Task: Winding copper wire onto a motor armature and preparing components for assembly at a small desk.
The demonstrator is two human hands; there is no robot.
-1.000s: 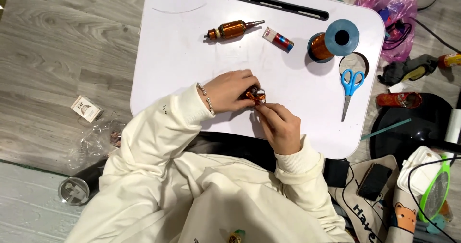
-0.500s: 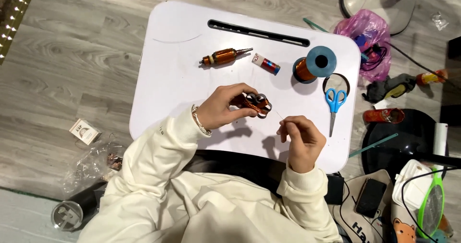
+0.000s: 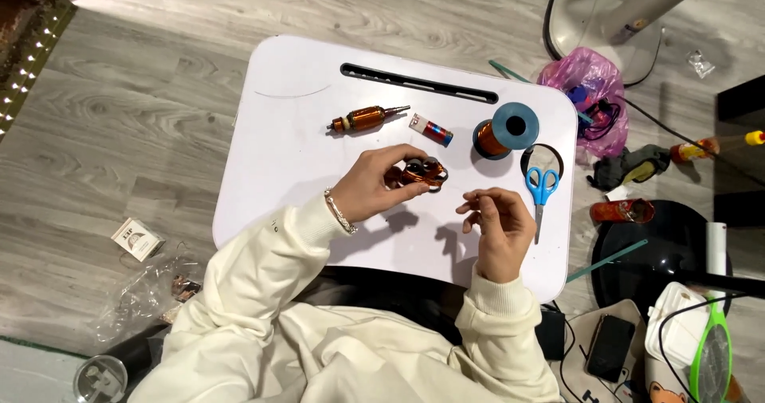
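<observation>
My left hand [image 3: 373, 186] holds a small copper-wound coil piece [image 3: 422, 174] just above the white lap table [image 3: 279, 132]. A beaded bracelet sits on that wrist. My right hand [image 3: 498, 226] hovers a short way to the right of the coil, apart from it. Its thumb and forefinger are pinched together at the tips. Any fine wire between the pinch and the coil is too thin to make out. Both arms wear cream sleeves.
On the table lie a copper-wound rotor [image 3: 368, 118], a small red, white and blue tube [image 3: 430, 129], a copper wire spool with blue flange [image 3: 504, 132] and blue-handled scissors [image 3: 542, 189]. A pink bag [image 3: 586, 96], a phone [image 3: 610, 347] and clutter lie on the floor at the right.
My right hand has let go of the coil and drawn away to the right, fingers pinched. My left hand has kept hold of the coil.
</observation>
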